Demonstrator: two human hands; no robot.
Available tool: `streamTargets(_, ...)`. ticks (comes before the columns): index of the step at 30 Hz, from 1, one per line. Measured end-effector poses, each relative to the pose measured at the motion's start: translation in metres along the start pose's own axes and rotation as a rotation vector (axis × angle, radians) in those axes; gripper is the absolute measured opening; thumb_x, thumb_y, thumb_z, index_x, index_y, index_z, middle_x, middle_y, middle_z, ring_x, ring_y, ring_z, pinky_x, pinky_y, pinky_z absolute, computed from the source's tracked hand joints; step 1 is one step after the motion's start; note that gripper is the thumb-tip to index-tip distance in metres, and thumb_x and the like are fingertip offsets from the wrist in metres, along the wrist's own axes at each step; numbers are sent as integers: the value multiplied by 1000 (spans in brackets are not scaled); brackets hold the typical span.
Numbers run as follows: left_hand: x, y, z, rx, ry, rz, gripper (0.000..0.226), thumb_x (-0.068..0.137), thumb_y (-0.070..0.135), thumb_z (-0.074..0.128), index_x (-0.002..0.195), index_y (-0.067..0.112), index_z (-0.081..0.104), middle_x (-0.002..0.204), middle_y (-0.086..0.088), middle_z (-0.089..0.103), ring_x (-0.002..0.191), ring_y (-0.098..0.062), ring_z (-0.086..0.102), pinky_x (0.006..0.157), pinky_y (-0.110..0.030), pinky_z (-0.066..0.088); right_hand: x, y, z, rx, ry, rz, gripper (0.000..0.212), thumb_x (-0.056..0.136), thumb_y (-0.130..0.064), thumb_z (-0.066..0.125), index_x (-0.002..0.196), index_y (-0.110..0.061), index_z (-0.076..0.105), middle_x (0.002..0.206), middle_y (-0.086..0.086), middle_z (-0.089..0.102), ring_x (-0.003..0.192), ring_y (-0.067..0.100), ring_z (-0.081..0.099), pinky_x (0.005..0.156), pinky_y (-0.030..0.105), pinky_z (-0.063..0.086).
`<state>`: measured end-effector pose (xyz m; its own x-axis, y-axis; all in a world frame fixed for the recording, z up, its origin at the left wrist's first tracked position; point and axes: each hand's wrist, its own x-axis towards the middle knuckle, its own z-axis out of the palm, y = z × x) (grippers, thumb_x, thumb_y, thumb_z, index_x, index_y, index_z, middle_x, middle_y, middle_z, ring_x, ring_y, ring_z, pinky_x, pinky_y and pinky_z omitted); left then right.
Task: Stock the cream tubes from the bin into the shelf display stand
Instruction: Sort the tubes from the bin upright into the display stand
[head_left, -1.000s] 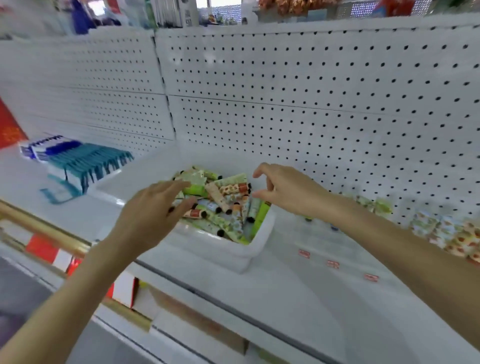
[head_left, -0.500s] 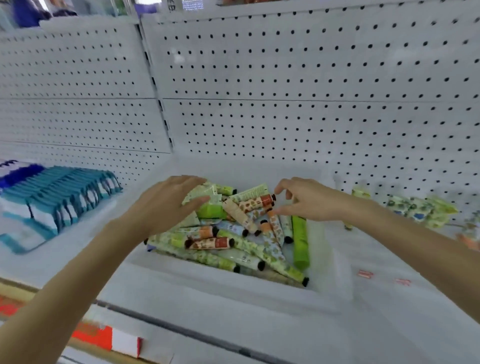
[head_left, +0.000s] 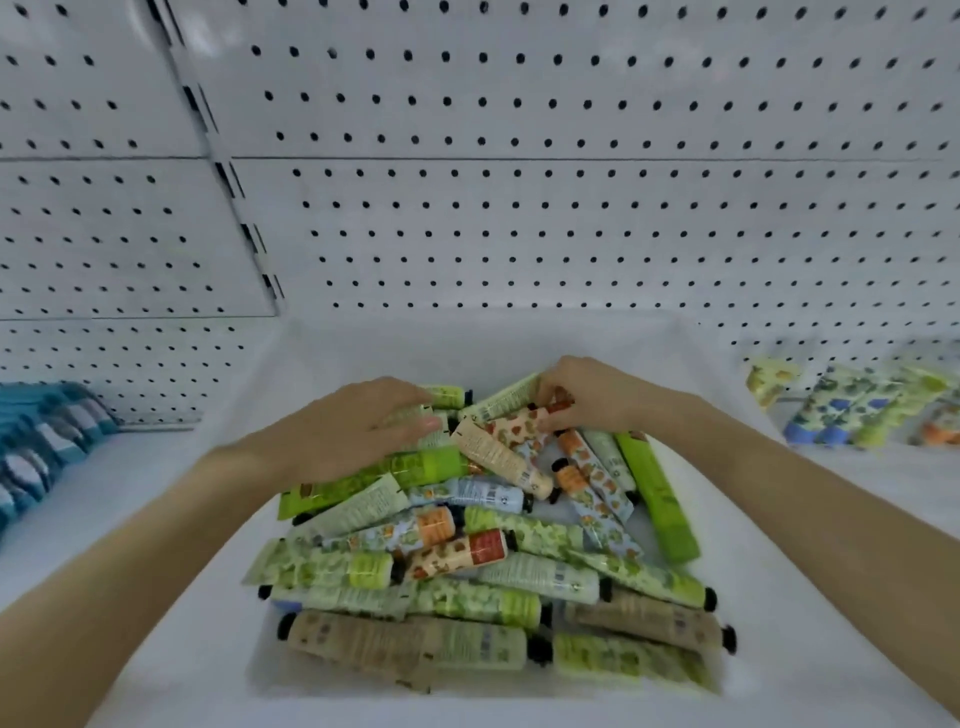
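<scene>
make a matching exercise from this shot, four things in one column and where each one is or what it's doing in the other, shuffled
Things
1. left hand
2. right hand
3. blue packets
4. plain green tube

Places or states
a. far left, outside the bin
b. along the right edge of the cream tubes heaped in the bin
c. pinching an orange-patterned tube at the back of the heap
d. resting flat on tubes at the heap's back left

Pairs: 1-d, 2-c, 3-a, 4-b

cream tubes (head_left: 457, 553) | jumbled heap (green, orange, blue) | in white bin (head_left: 493, 343)
</scene>
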<state>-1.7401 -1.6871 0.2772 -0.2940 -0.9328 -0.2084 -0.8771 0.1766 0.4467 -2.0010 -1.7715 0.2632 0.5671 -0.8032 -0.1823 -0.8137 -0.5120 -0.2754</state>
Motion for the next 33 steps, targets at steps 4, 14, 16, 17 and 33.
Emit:
streamTargets(4,-1,1,-1,-87,2,-23,69,81,68,31,143,37,35,148,15,35,132,-7,35,103,-25,28,4,1,3,23,-57,27,36,85,-37,67,112,-12,60,86,-10,45,81,9,45,62,17,34)
streamTargets(14,-1,12,-7,-132,93,12,69,82,66,33,142,34,37,136,17,44,116,0,40,94,-21,32,-12,-20,-21,638,125,-48,14,82,-17,72,94,-11,69,88,3,69,73,7,66,60,17,51)
streamTargets(16,-2,19,-8,-199,110,32,68,79,65,37,138,32,43,127,20,49,111,3,46,89,-17,37,-14,-30,-22,726,122,-90,16,81,-13,72,97,-11,72,89,-1,72,79,5,68,67,16,52)
streamTargets(17,-2,22,-8,-215,108,41,68,76,66,38,135,33,46,125,21,53,111,2,49,91,-18,40,-14,-34,-22,751,110,-109,18,82,-12,71,100,-11,72,91,-2,72,83,6,69,71,16,52)
streamTargets(33,-3,17,-14,-487,42,-5,37,68,45,59,92,19,69,82,4,75,72,-9,70,63,-21,55,-15,-44,-15,858,35,-33,29,75,-20,73,100,-10,62,88,5,71,76,12,70,67,20,56)
